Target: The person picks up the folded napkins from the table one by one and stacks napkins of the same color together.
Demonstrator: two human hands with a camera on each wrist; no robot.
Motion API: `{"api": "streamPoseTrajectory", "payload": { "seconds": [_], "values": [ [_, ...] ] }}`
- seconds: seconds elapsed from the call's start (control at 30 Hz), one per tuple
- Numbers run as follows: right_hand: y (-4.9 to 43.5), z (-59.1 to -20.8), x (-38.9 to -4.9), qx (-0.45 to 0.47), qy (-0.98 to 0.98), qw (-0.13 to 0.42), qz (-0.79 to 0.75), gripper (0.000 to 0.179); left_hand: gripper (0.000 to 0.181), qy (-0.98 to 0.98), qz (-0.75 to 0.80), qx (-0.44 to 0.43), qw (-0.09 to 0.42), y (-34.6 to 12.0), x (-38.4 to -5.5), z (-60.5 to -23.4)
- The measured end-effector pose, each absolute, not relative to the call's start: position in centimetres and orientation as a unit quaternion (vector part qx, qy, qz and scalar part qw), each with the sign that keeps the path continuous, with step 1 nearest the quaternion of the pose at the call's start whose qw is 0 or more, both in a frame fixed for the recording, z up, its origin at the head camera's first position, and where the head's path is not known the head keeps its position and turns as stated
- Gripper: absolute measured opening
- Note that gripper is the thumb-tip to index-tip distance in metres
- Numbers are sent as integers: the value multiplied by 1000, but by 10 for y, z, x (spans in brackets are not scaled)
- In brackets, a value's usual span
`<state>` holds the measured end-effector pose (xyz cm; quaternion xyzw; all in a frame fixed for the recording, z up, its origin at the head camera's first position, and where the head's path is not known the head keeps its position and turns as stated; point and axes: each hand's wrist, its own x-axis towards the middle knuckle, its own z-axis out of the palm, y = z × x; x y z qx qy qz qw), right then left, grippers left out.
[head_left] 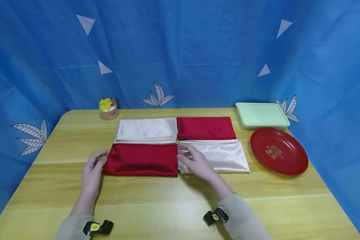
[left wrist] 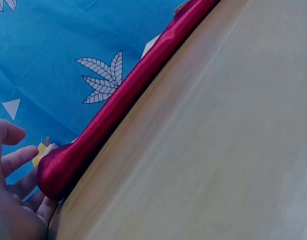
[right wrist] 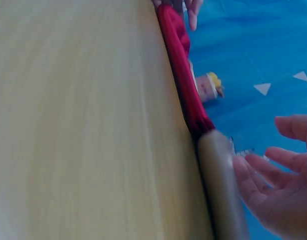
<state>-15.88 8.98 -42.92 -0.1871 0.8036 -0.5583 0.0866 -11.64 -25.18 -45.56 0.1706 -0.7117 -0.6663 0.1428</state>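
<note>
Two red and two white satin cloths, each folded to a rectangle, lie edge to edge in a checkered block. My left hand (head_left: 91, 171) is at the left end of the front red cloth (head_left: 142, 160), its loosely bent fingers (left wrist: 23, 185) right at the folded side. Over the seam between that cloth and the front white cloth (head_left: 223, 156) is my right hand (head_left: 198, 163), fingers spread and slightly bent, with nothing between finger and thumb. Behind lie the back white cloth (head_left: 147, 129) and the back red cloth (head_left: 205, 128).
A small cup with a yellow flower (head_left: 109, 109) stands at the back left of the wooden table (head_left: 156, 206). At the back right is a pale green lidded box (head_left: 262, 115), with a red plate (head_left: 279, 151) in front of it. A blue curtain (head_left: 198, 50) hangs behind.
</note>
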Motion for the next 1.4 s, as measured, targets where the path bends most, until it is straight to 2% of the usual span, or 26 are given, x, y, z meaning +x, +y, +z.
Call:
{"api": "streamPoseTrajectory", "payload": {
  "seconds": [0.13,0.3,0.5,0.77,1.1,1.4],
  "values": [
    [83,-436,-160,-181,800,80,-567,44,35,-766,-619,131,116,-250,-116,-457],
    [77,-446,-161,-170,813,47,-555,42,37,-831,-539,96,100,-250,-117,-460],
    [76,-453,-164,-172,832,16,-527,43,37,-879,-459,63,114,-252,-120,-465],
    [75,-461,-166,-197,854,20,-482,55,39,-902,-409,43,129,-253,-120,-469],
    [66,-464,-164,-252,879,-49,-402,62,35,-911,-387,2,145,-255,-116,-468],
    [63,-464,-169,-255,889,-30,-379,55,30,-920,-372,-23,120,-256,-115,-468]
  ]
}}
